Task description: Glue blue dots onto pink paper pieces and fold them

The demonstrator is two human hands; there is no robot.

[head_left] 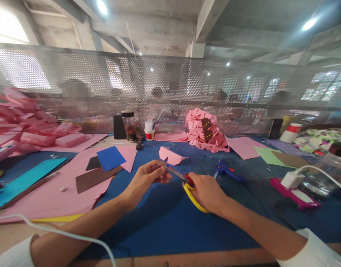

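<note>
My right hand (pixel 208 193) is closed around the scissors (pixel 194 198), which have yellow and red handles. Their blades point up and left, toward the fingertips of my left hand (pixel 148 178). Those fingers are pinched on a small blue piece (pixel 169 166) at the blade tips; its exact shape is too small to make out. Just beyond it, a folded pale pink piece (pixel 173 155) rests on the blue mat (pixel 154 233). To the right of my right hand lies a dark blue glue gun (pixel 228 172).
Pink sheets with blue (pixel 111 158) and brown (pixel 96 179) pieces lie on the left, below a pink pile (pixel 28 122). Dotted pink pieces (pixel 204 129) are heaped near the mesh screen. A magenta power strip (pixel 295 194), a glass jar (pixel 326 170) and a white cable stand right.
</note>
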